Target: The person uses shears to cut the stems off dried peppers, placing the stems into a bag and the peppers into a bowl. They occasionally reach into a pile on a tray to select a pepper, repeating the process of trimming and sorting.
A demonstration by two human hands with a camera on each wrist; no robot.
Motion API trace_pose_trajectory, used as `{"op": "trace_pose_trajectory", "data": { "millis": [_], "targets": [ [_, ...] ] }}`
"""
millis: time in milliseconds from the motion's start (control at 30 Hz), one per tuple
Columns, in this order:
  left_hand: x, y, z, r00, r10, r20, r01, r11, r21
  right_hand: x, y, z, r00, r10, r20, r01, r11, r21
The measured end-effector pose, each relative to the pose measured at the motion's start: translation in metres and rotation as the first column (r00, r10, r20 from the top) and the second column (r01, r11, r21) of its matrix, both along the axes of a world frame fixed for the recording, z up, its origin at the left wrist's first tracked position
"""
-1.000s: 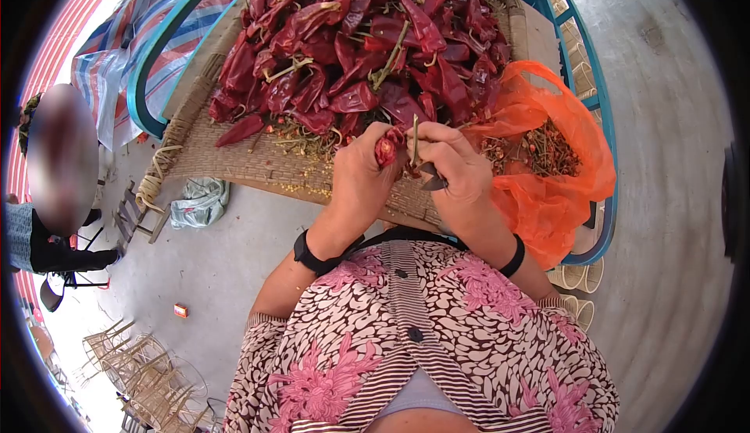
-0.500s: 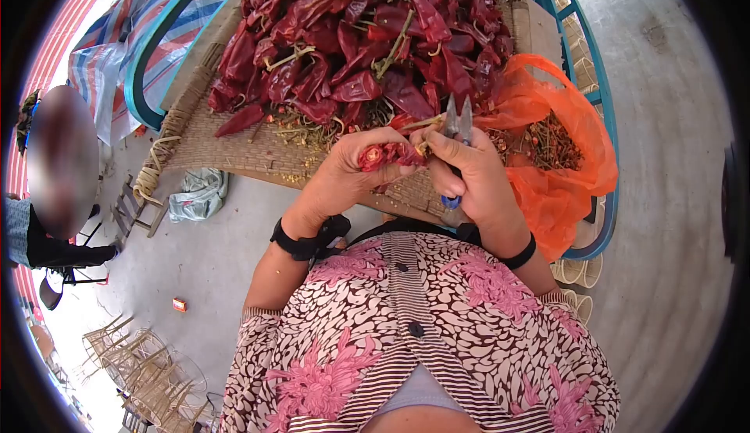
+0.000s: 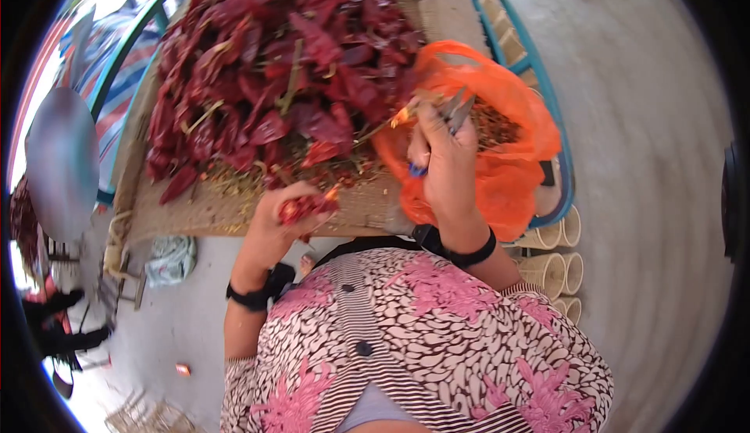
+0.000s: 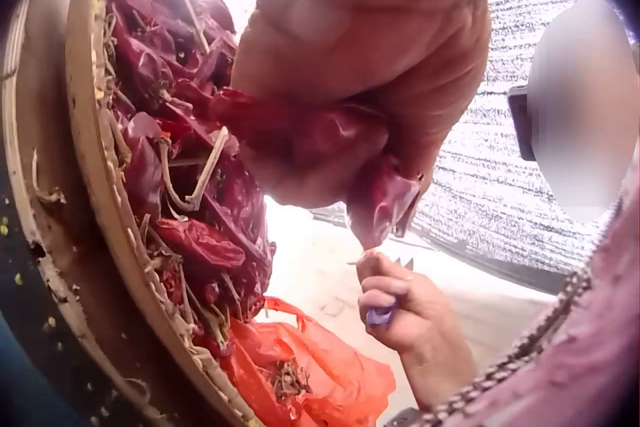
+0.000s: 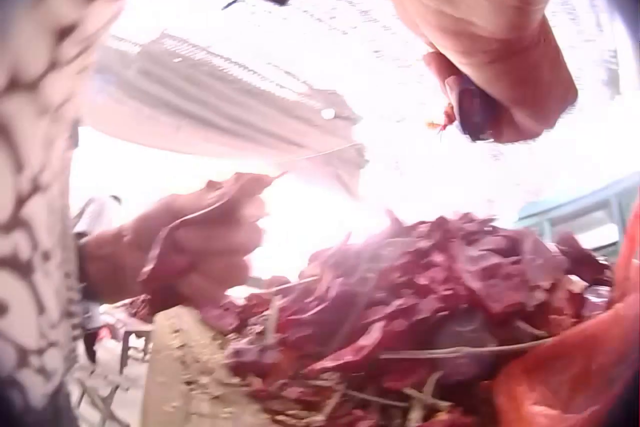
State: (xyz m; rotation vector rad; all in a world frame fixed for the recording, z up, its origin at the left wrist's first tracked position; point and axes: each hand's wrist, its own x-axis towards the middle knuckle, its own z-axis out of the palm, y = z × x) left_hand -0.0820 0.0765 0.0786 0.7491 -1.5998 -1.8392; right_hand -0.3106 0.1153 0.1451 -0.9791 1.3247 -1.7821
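Observation:
My left hand [image 3: 285,218] grips dried red chili peppers [image 3: 301,208] above the front edge of the woven mat. In the left wrist view these chilies [image 4: 380,197] poke out below the curled fingers. To the right, my right hand [image 3: 445,144] holds small scissors [image 3: 459,113], blades up and blue handle under the palm. A small orange-tipped bit [image 3: 401,116], perhaps a cut stem end, shows at its fingertips. This hand overlaps the orange plastic bag [image 3: 500,187], which has dry stem scraps [image 3: 496,127] inside. Behind both hands rises a large heap of red chilies [image 3: 273,74].
The heap lies on a woven mat [image 3: 199,218] set in a teal frame [image 3: 539,97]. Pale woven baskets [image 3: 543,273] stand beneath on the right. A grey plastic bag [image 3: 170,260] lies on the floor at left. Another person [image 3: 58,331] is at the far left.
The hands were together at the chilies and have moved apart. My right hand with the scissors went toward the orange bag, while my left stays with the chilies. The head view has turned right.

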Motion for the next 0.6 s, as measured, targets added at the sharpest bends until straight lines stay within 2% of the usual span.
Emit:
{"op": "trace_pose_trajectory", "data": {
  "millis": [33,67,100,133,167,200,233,267,300,400,500,533,600],
  "targets": [
    [0.003,0.003,0.0,0.999,0.011,0.033,-0.011,1.0,0.014,-0.016,0.003,0.007,0.946,-0.146,-0.288,0.153,0.988,0.003],
    [0.003,0.005,0.002,0.997,0.034,0.068,-0.035,0.999,0.024,-0.038,0.006,0.009,0.838,-0.184,-0.514,0.22,0.976,0.008],
    [0.001,0.007,0.001,0.998,0.048,0.046,-0.049,0.999,0.012,-0.063,0.01,0.006,0.681,-0.197,-0.706,0.281,0.96,0.003],
    [0.001,0.007,0.001,0.998,0.061,0.028,-0.061,0.998,0.005,-0.085,0.015,0.007,0.486,-0.187,-0.854,0.342,0.94,-0.01],
    [0.0,0.007,0.001,0.997,0.078,0.013,-0.078,0.997,-0.002,-0.105,0.021,0.013,0.195,-0.12,-0.973,0.411,0.911,-0.03],
    [-0.004,0.004,0.003,0.999,0.051,0.018,-0.046,0.976,-0.212,-0.124,0.028,0.018,-0.107,-0.016,-0.994,0.468,0.881,-0.065],
    [-0.01,-0.001,0.007,0.999,0.024,0.029,-0.01,0.912,-0.41,-0.146,0.036,0.016,-0.121,0.061,-0.991,0.535,0.845,-0.013],
    [-0.017,-0.005,0.012,0.999,0.001,0.047,0.027,0.807,-0.59,-0.169,0.045,0.01,-0.128,0.138,-0.982,0.597,0.801,0.035],
    [-0.023,-0.007,0.018,0.992,-0.095,0.078,0.122,0.834,-0.538,-0.181,0.048,0.007,-0.132,0.209,-0.969,0.654,0.753,0.074],
    [-0.053,-0.009,0.027,0.974,-0.22,0.06,0.22,0.833,-0.507,-0.177,0.061,0.024,-0.072,0.565,-0.822,0.613,0.675,0.411],
    [-0.09,-0.011,0.019,0.929,-0.371,0.009,0.331,0.817,-0.471,-0.162,0.076,0.045,-0.038,0.648,-0.76,0.66,0.588,0.468],
    [-0.103,-0.009,0.014,0.911,-0.411,-0.016,0.356,0.808,-0.469,-0.163,0.084,0.051,-0.041,0.711,-0.702,0.695,0.525,0.491],
    [-0.13,-0.004,0.005,0.902,-0.433,0.011,0.358,0.731,-0.581,-0.178,0.102,0.065,-0.039,0.821,-0.57,0.761,0.394,0.515]
  ]
}}
